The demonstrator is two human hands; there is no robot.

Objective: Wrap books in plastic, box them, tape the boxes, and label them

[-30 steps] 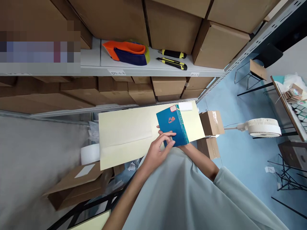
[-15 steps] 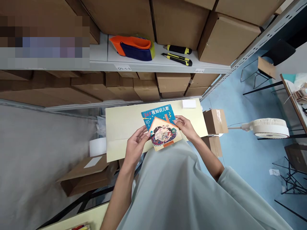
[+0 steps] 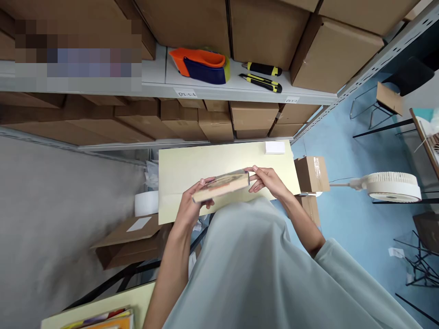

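Note:
A book (image 3: 222, 185) is held over the pale yellow tabletop (image 3: 185, 164), tilted so that its page edge faces me and its cover shows only as a thin strip. My left hand (image 3: 192, 201) grips its left end, thumb on top and fingers underneath. At the opposite end, my right hand (image 3: 266, 180) has its thumb and forefinger at the far right corner, while the other fingers hang loosely below. Close to the table's back edge lies a small white box or pad (image 3: 275, 147).
Above the table, a shelf (image 3: 161, 89) carries cardboard boxes (image 3: 269, 34), an orange and blue tape dispenser (image 3: 202, 66) and two box cutters (image 3: 262, 75). A white fan (image 3: 393, 186) stands at right. An opened carton (image 3: 128, 242) sits at left; several books (image 3: 103, 320) lie at lower left.
The book has tipped from showing its blue illustrated front cover to lying nearly edge-on. My right hand has shifted along its right side to the corner. The view has moved slightly.

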